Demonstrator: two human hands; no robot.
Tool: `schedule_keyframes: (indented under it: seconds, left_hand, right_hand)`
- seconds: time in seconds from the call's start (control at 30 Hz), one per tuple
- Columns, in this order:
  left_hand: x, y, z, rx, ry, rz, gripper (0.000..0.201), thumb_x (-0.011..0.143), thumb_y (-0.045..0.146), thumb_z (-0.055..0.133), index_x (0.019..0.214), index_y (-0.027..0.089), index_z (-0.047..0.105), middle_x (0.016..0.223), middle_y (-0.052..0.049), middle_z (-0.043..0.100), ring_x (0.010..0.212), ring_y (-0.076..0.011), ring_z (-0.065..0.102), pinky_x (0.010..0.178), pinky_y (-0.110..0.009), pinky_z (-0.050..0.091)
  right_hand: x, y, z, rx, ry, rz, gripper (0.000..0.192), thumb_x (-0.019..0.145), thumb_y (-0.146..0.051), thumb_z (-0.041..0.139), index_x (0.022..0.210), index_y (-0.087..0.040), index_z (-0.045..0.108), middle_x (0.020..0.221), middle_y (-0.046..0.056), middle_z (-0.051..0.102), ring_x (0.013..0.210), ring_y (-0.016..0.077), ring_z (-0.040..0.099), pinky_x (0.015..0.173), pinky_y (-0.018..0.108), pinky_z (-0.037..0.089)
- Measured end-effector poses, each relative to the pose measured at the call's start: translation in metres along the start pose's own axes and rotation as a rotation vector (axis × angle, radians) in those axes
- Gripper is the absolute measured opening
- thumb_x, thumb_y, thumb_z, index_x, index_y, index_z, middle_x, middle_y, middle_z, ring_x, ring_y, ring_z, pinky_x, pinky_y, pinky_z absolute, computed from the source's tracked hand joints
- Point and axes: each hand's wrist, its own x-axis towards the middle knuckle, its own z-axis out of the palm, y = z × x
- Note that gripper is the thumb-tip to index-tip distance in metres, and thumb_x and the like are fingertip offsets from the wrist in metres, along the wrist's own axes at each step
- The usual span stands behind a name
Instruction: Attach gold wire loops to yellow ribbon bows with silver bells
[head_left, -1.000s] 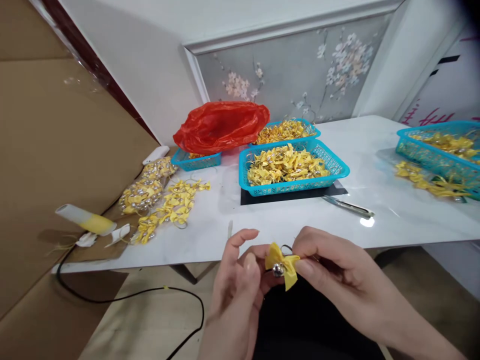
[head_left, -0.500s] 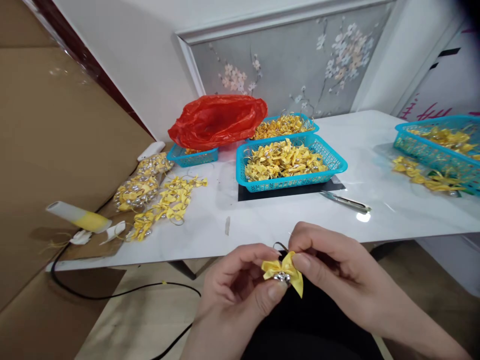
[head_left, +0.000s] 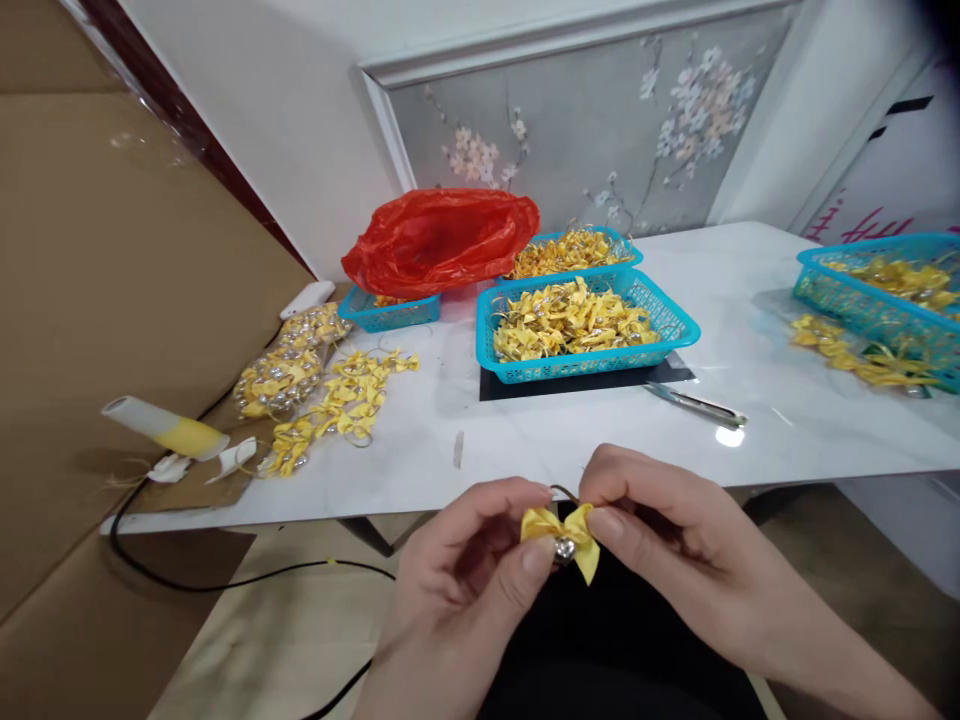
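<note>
Yellow bow (head_left: 561, 526) with bell (head_left: 564, 549) sits pinched between left hand (head_left: 469, 590) and right hand (head_left: 660, 540) fingertips at lower centre; loosening either pinch could probably drop it.

- A room in a home, turned into a small craft workplace.
- Floral wall panel (head_left: 600, 130) behind a white table (head_left: 750, 330).
- Turquoise baskets (head_left: 585, 330) heaped with yellow bows; more bows lie loose (head_left: 337, 400).
- Glue gun (head_left: 165, 430) and cardboard sheets (head_left: 112, 300) at the side.
</note>
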Motion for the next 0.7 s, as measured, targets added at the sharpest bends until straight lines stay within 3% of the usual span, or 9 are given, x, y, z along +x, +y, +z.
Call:
schedule_keyframes:
  seconds: [0.13,0.27,0.33,0.43,0.57,0.7]
  left_hand:
    - [0.000,-0.002,-0.001,0.065,-0.014,0.032,0.009,0.070,0.029,0.087,0.079,0.027,0.084,0.075,-0.002,0.079,0.068,-0.0139,0.070,0.064,-0.014,0.056]
    - [-0.005,0.000,0.005,0.167,0.147,0.104,0.010,0.067,0.028,0.088,0.074,0.024,0.083,0.069,-0.003,0.077,0.063,-0.0170,0.070,0.061,-0.018,0.057]
    - [-0.006,0.002,0.006,0.208,0.166,0.137,0.009,0.067,0.027,0.087,0.075,0.024,0.084,0.070,-0.004,0.076,0.064,-0.0176,0.069,0.061,-0.019,0.058]
    - [-0.006,0.005,0.003,0.247,0.111,0.194,0.009,0.072,0.021,0.082,0.079,0.027,0.084,0.071,-0.003,0.076,0.064,-0.0171,0.068,0.060,-0.019,0.057]
    - [-0.004,0.006,-0.002,0.284,0.016,0.242,0.015,0.076,0.014,0.078,0.079,0.027,0.084,0.071,-0.003,0.075,0.063,-0.0164,0.067,0.056,-0.018,0.055]
    - [-0.005,0.004,0.000,0.263,0.052,0.263,0.017,0.076,0.012,0.077,0.079,0.028,0.084,0.075,-0.002,0.076,0.065,-0.0166,0.068,0.057,-0.018,0.055]
  right_hand:
    - [0.001,0.002,0.001,-0.012,0.013,0.000,0.022,0.102,-0.020,0.047,0.083,-0.021,0.057,0.077,-0.003,0.052,0.068,0.0097,0.050,0.060,0.021,0.040]
    - [0.000,0.002,0.002,-0.077,0.042,-0.007,0.020,0.102,-0.021,0.049,0.084,-0.021,0.058,0.076,-0.003,0.052,0.067,0.0099,0.050,0.058,0.021,0.040]
    - [-0.001,0.003,0.002,-0.102,0.046,-0.014,0.020,0.102,-0.022,0.049,0.085,-0.022,0.059,0.076,-0.003,0.053,0.067,0.0099,0.051,0.058,0.021,0.040]
    - [-0.002,0.002,0.005,-0.130,0.070,-0.023,0.018,0.101,-0.021,0.050,0.086,-0.022,0.059,0.076,-0.003,0.054,0.065,0.0096,0.051,0.057,0.020,0.041]
    - [-0.006,-0.001,0.008,-0.241,0.258,-0.066,0.011,0.099,-0.019,0.052,0.094,-0.025,0.059,0.080,-0.002,0.056,0.061,0.0099,0.051,0.052,0.020,0.042]
    - [-0.014,-0.006,0.011,-0.347,0.267,-0.137,0.006,0.094,-0.021,0.060,0.095,-0.027,0.060,0.075,-0.004,0.057,0.053,0.0096,0.051,0.044,0.020,0.042]
